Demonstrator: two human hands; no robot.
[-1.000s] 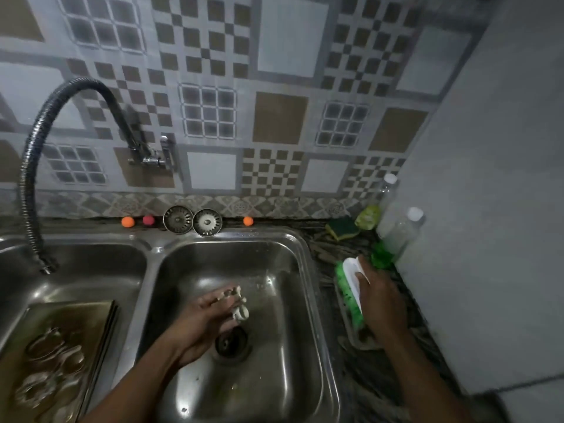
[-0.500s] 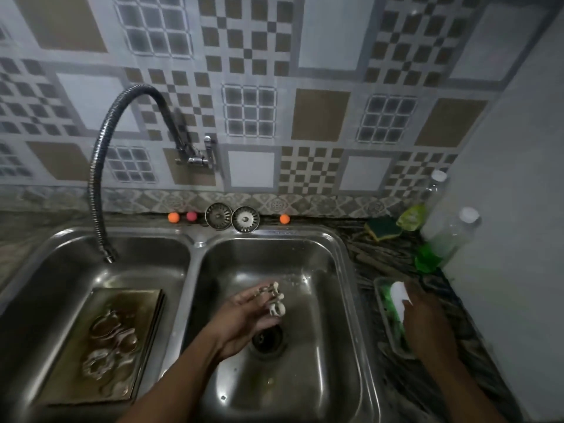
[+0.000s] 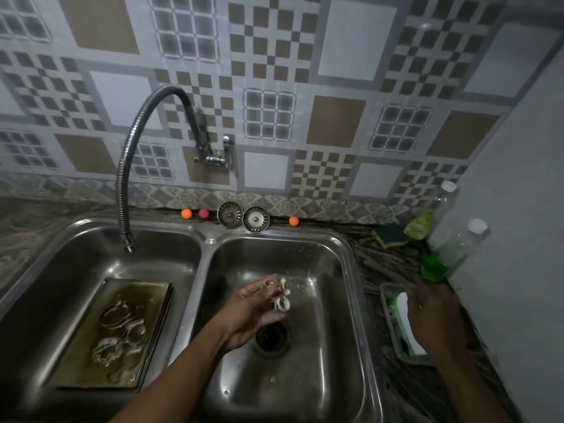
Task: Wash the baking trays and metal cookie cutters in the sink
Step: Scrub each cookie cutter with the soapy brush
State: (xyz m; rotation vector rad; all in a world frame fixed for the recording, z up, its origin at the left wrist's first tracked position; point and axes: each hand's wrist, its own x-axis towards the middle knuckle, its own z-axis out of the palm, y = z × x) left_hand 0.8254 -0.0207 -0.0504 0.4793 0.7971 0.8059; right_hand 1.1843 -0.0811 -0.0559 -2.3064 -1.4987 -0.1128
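Left hand: palm turned up inside the right basin of the double sink, fingertips pinching one pale cookie cutter and holding it in the air just above the drain. Right hand: fingers spread and relaxed, positioned over a small dish on the dark desk to the right of the sink. The dish holds a green scrubber with a white handle; the handle lies just beside the thumb, and contact between the two cannot be determined. The two hands are well apart, separated by the sink rim. Left basin: the baking trays lie stacked flat on the basin floor, and several more cutters lie on the top tray, which looks wet. Faucet nozzle: hangs above the rear of the left basin on a flexible ribbed hose that arches from a wall fitting. Rear ledge — two round strainers stand on edge side by side against the wall, with an orange ball and a pink ball to their left and a second orange ball to their right. Far right corner of the desk: a green-and-yellow sponge, a green pouch and two clear bottles with white caps; the nearer bottle contains green liquid. Patterned tiles cover the back wall.
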